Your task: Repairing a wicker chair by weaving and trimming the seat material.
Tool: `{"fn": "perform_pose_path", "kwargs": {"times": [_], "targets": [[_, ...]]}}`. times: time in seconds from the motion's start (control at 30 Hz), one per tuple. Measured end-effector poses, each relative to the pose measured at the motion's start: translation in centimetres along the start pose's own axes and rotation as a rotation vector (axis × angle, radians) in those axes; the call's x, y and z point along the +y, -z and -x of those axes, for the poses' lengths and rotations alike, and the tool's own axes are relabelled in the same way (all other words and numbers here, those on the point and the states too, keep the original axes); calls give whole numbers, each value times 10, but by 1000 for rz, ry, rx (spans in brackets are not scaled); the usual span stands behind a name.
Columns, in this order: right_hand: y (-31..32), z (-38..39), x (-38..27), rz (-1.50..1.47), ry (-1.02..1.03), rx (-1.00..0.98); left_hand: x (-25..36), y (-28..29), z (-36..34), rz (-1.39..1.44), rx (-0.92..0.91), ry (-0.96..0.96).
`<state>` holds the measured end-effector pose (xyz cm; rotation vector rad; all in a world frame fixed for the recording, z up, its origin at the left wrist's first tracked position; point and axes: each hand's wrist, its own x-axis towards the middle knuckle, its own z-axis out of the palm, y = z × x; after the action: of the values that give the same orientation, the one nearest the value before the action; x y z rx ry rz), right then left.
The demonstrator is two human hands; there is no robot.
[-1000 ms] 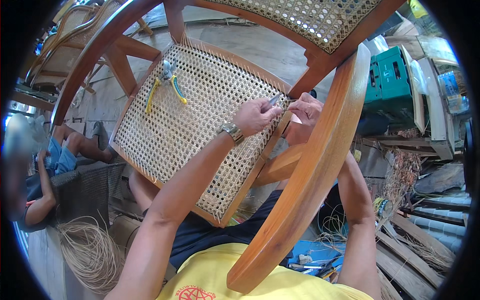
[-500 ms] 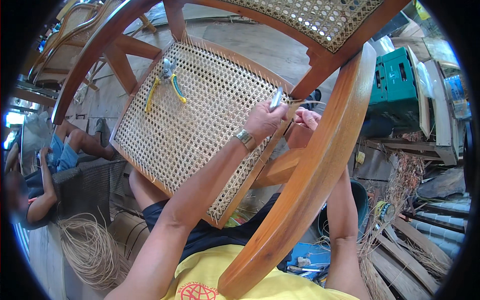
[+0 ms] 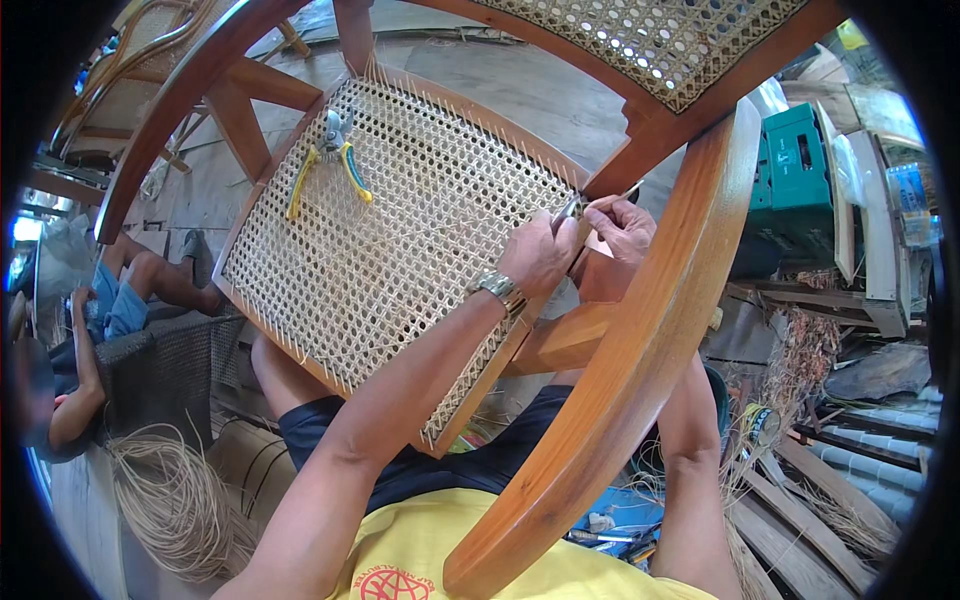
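A wooden chair (image 3: 600, 400) with a woven cane seat (image 3: 400, 220) stands in front of me, its curved armrest crossing toward my body. My left hand (image 3: 538, 252), a metal watch on its wrist, is closed around a small silvery metal tool (image 3: 568, 211) at the seat's far right corner. I cannot make out the tool's exact kind. Just right of it, my right hand (image 3: 622, 228) pinches a thin cane strip, mostly covered by the fingers, near the frame. Pruning shears (image 3: 328, 160) with yellow-and-blue handles lie on the seat. Cane ends stick up along its edges.
A coil of cane (image 3: 175, 505) lies at lower left, near a seated person (image 3: 75, 370). Green crates (image 3: 795, 165) stand at the right, above loose fibre and boards (image 3: 800, 530). Another cane chair (image 3: 130, 90) is at the far left.
The silvery tool has tipped down from upright toward the seat corner. My right hand has risen slightly and shows more clearly beside it; the long strip is now mostly hidden.
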<state>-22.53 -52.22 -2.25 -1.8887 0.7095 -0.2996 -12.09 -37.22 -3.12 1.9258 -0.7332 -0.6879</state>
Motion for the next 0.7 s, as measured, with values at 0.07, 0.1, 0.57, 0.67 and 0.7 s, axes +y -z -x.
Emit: {"fn": "perform_pose_path", "kwargs": {"times": [0.07, 0.1, 0.57, 0.67, 0.7], "targets": [[-10, -7, 5, -3, 73, 31, -47, -1, -17, -248, -64, -211], [-17, -10, 9, 125, 238, 129, -71, 2, -23, -426, -142, -441], [-4, -13, 2, 373, 353, 210, 4, 36, -10, 142, -442, 134], [-7, -22, 9, 518, 561, 204, 1, 36, -17, -50, -435, 42], [-5, -23, 10, 578, 542, 170, 1, 35, -18, -37, -419, 60]]}}
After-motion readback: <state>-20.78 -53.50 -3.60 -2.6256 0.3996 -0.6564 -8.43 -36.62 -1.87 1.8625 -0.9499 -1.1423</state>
